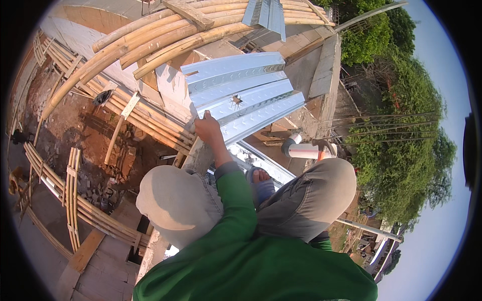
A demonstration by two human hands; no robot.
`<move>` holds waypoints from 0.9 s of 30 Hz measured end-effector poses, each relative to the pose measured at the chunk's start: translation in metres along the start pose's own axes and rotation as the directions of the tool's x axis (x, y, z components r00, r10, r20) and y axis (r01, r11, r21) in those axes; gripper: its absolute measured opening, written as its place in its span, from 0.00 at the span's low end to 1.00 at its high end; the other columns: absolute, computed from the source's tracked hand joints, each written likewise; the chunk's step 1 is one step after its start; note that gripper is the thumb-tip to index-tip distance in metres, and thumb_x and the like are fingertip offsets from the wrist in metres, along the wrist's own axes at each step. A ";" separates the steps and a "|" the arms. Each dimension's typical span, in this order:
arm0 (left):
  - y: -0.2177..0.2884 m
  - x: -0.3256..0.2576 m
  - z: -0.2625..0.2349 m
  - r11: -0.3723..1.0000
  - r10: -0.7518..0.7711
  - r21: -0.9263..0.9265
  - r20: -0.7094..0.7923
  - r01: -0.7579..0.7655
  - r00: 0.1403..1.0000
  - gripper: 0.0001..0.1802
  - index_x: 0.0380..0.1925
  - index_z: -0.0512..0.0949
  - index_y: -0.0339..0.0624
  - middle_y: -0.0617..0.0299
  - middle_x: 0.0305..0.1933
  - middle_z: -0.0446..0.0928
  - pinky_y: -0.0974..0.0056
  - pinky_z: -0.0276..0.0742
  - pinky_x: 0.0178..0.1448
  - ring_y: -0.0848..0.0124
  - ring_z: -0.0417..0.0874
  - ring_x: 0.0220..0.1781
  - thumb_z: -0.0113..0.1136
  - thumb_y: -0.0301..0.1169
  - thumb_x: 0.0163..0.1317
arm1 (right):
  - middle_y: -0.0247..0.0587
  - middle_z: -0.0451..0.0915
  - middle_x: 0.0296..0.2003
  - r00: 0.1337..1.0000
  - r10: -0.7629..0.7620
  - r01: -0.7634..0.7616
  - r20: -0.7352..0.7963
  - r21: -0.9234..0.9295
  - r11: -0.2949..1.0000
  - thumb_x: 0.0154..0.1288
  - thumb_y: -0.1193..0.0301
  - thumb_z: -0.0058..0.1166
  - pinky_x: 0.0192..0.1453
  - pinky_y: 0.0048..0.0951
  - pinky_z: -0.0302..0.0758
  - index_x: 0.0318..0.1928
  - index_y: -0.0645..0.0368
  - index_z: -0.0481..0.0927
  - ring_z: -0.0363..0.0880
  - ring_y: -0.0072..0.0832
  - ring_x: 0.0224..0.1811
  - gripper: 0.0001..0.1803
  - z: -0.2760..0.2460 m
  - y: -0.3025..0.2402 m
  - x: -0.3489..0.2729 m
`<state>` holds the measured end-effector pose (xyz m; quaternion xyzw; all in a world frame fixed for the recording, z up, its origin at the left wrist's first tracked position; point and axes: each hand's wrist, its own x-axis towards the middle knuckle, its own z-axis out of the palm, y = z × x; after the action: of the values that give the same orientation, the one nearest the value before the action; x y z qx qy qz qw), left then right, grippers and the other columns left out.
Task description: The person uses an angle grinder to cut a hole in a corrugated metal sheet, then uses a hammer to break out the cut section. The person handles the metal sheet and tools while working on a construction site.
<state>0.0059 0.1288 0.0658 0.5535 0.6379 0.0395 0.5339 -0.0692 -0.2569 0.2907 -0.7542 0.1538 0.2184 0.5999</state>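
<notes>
My left hand [208, 130] is closed on the near-left edge of a shiny ribbed metal sheet [241, 83], with the thumb on top. A jagged, torn hole [236, 102] is punched through the sheet near that hand. My right hand is hidden behind my raised right knee [321, 190]; only a bit of green sleeve [321, 242] shows. Just beyond that knee a hammer [326, 148] sticks up, its handle orange, and what holds it cannot be seen. Beside the hammer lies a white plastic pipe [301, 150] with a grey end.
I squat high on a concrete wall edge [200, 156]. Bamboo scaffolding [150, 128] runs along the left above a rubble-strewn dirt floor [123, 150] far below. More bamboo poles [201, 37] and another metal strip [264, 17] lie ahead. Thin rods [386, 125] jut out right, before trees [401, 165].
</notes>
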 end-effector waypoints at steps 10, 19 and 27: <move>-0.006 0.019 0.004 0.993 0.073 0.091 -0.005 -0.072 0.997 0.33 0.48 0.85 0.27 0.35 0.51 0.88 0.39 0.85 0.59 0.38 0.90 0.56 0.71 0.54 0.69 | 0.30 0.74 0.28 0.987 -0.137 0.148 0.078 -0.154 0.977 0.85 0.63 0.55 0.21 0.21 0.66 0.55 0.61 0.81 0.66 0.15 0.18 0.13 0.090 -0.013 0.097; 0.006 0.013 0.000 0.986 0.150 0.092 -0.083 -0.142 0.985 0.28 0.45 0.86 0.25 0.30 0.47 0.88 0.40 0.84 0.55 0.33 0.89 0.52 0.72 0.48 0.72 | 0.33 0.75 0.23 0.966 -0.080 0.186 0.247 -0.441 0.878 0.86 0.57 0.54 0.26 0.29 0.69 0.50 0.63 0.78 0.76 0.17 0.23 0.19 0.139 0.030 0.183; -0.004 0.007 0.003 0.970 0.215 0.147 -0.126 -0.196 0.969 0.30 0.48 0.86 0.26 0.34 0.47 0.89 0.42 0.83 0.57 0.36 0.89 0.53 0.73 0.50 0.70 | 0.72 0.81 0.31 0.916 -0.258 0.402 0.309 -0.720 0.566 0.87 0.58 0.48 0.40 0.59 0.76 0.45 0.71 0.74 0.81 0.71 0.36 0.23 0.166 0.012 0.190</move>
<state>0.0070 0.1308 0.0570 0.6469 0.6144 0.0908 0.4424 0.0633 -0.0927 0.1525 -0.9305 -0.1496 0.2094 0.2607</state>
